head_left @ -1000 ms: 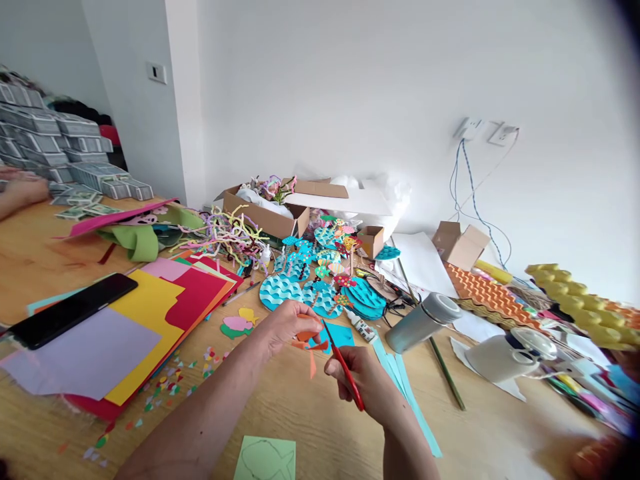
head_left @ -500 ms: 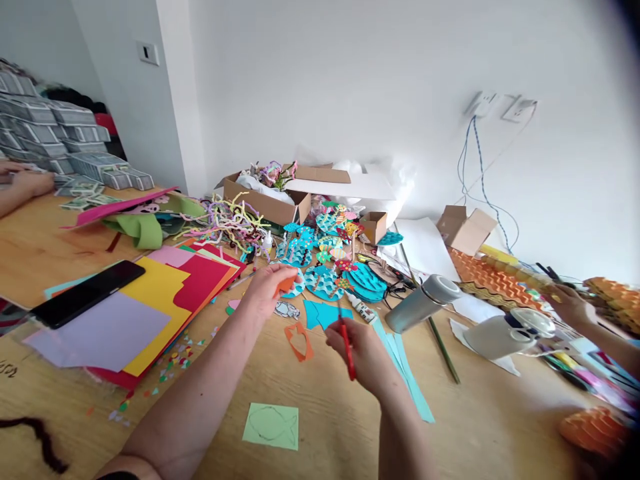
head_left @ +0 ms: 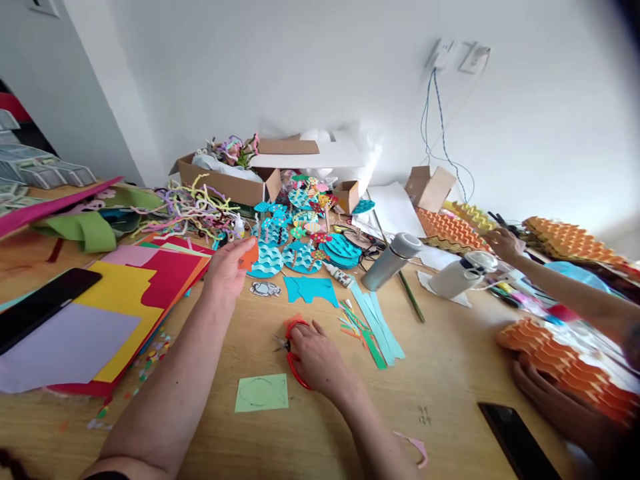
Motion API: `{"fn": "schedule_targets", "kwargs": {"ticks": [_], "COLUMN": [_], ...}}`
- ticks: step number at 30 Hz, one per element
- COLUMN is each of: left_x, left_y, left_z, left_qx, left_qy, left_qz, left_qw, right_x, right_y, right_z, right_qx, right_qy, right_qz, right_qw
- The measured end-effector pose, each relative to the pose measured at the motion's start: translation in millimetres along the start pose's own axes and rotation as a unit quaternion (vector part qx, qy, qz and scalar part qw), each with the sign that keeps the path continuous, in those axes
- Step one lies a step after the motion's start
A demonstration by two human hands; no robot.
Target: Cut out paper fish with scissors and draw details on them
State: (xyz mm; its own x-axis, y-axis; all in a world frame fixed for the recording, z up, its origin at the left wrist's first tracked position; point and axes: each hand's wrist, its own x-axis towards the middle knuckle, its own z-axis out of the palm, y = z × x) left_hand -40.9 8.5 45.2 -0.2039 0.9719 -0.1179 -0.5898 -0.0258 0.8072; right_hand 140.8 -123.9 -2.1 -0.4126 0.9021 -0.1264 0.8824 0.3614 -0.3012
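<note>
My left hand (head_left: pixel 226 267) is raised over the table, pinching a small orange paper cut-out (head_left: pixel 250 256) between thumb and fingers. My right hand (head_left: pixel 317 357) is low over the tabletop, its fingers around the red-handled scissors (head_left: pixel 292 363), whose blades point left. Blurred orange paper shows just beyond its fingers. Nearer me lies a pale green paper (head_left: pixel 261 393) with a fish outline drawn on it. Blue paper pieces (head_left: pixel 311 291) and a printed grey-and-white cut-out (head_left: pixel 265 289) lie farther back, between the two hands.
Stacked coloured paper (head_left: pixel 107 327) and a phone (head_left: pixel 47 303) lie left. Blue wavy crafts (head_left: pixel 300 257) stand at the back near a glue bottle (head_left: pixel 339 275). Right are a grey flask (head_left: pixel 393 260), a white bottle (head_left: pixel 463 273), another phone (head_left: pixel 517 440) and another person's hands (head_left: pixel 505 245).
My right hand has moved down and left with the scissors, which turned from upright to pointing left. My left hand still holds the orange piece. The view has shifted right.
</note>
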Motion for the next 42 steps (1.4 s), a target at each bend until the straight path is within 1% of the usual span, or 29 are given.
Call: {"fn": "schedule_targets", "kwargs": {"ticks": [4, 7, 11, 14, 16, 18, 19, 20, 22, 24, 26, 27, 28, 30, 32, 34, 35, 37, 38, 40, 41, 42], "left_x": [-6, -11, -19, -24, -27, -30, -31, -32, -36, -40, -45, -48, -51, -58, -66, -75, -78, -84, -86, -91, -93, -96], "left_y": [-7, -13, -20, -20, -18, -17, -17, -17, -19, -22, -25, -26, -28, -30, -31, -33, -35, -37, -39, -39, -39, -38], "left_z": [8.5, 15.3, 22.3, 25.0, 25.9, 26.6, 27.0, 27.6, 29.2, 30.7, 31.0, 30.2, 28.6, 22.6, 13.0, 1.1, -5.2, -16.9, -21.9, -29.9, -32.8, -35.2], "left_qx": [0.005, 0.018, 0.036, 0.040, 0.045, 0.060, 0.066, 0.070, 0.072, 0.073, 0.079, 0.085, 0.091, 0.099, 0.099, 0.083, 0.077, 0.055, 0.047, 0.035, 0.028, 0.020], "left_qy": [-0.036, -0.057, -0.078, -0.078, -0.077, -0.076, -0.079, -0.083, -0.094, -0.100, -0.107, -0.112, -0.119, -0.131, -0.137, -0.126, -0.125, -0.117, -0.106, -0.085, -0.075, -0.066], "left_qz": [-0.016, -0.016, -0.035, -0.033, -0.025, -0.019, -0.018, -0.020, -0.031, -0.046, -0.061, -0.070, -0.080, -0.097, -0.125, -0.153, -0.178, -0.218, -0.232, -0.251, -0.261, -0.268], "left_qw": [0.999, 0.998, 0.996, 0.996, 0.996, 0.995, 0.995, 0.994, 0.992, 0.991, 0.989, 0.988, 0.985, 0.982, 0.978, 0.977, 0.973, 0.967, 0.966, 0.964, 0.962, 0.961], "right_x": [-65, -114, -165, -190, -200, -207, -208, -209, -207, -202, -197, -194, -193, -189, -184, -174, -165, -142, -128, -95, -78, -61], "right_y": [16, 26, 41, 52, 56, 58, 58, 58, 56, 54, 52, 51, 51, 50, 49, 47, 44, 35, 27, 8, -3, -14], "right_z": [2, 7, 15, 11, 2, -7, -10, -11, -9, -1, 8, 12, 14, 14, 11, 7, 6, 5, 4, 5, 6, 7], "right_qx": [0.015, 0.025, 0.026, 0.069, 0.089, 0.109, 0.110, 0.106, 0.100, 0.103, 0.094, 0.084, 0.078, 0.078, 0.089, 0.103, 0.118, 0.176, 0.222, 0.326, 0.385, 0.442], "right_qy": [-0.012, -0.021, 0.007, 0.071, 0.162, 0.219, 0.235, 0.244, 0.232, 0.188, 0.123, 0.113, 0.122, 0.179, 0.239, 0.271, 0.287, 0.307, 0.295, 0.251, 0.229, 0.211], "right_qz": [0.077, 0.146, 0.228, 0.279, 0.335, 0.377, 0.388, 0.394, 0.385, 0.353, 0.325, 0.316, 0.311, 0.306, 0.307, 0.304, 0.306, 0.298, 0.279, 0.207, 0.176, 0.153], "right_qw": [0.997, 0.989, 0.973, 0.955, 0.924, 0.893, 0.885, 0.880, 0.887, 0.911, 0.933, 0.938, 0.939, 0.932, 0.917, 0.907, 0.900, 0.887, 0.887, 0.888, 0.877, 0.858]}}
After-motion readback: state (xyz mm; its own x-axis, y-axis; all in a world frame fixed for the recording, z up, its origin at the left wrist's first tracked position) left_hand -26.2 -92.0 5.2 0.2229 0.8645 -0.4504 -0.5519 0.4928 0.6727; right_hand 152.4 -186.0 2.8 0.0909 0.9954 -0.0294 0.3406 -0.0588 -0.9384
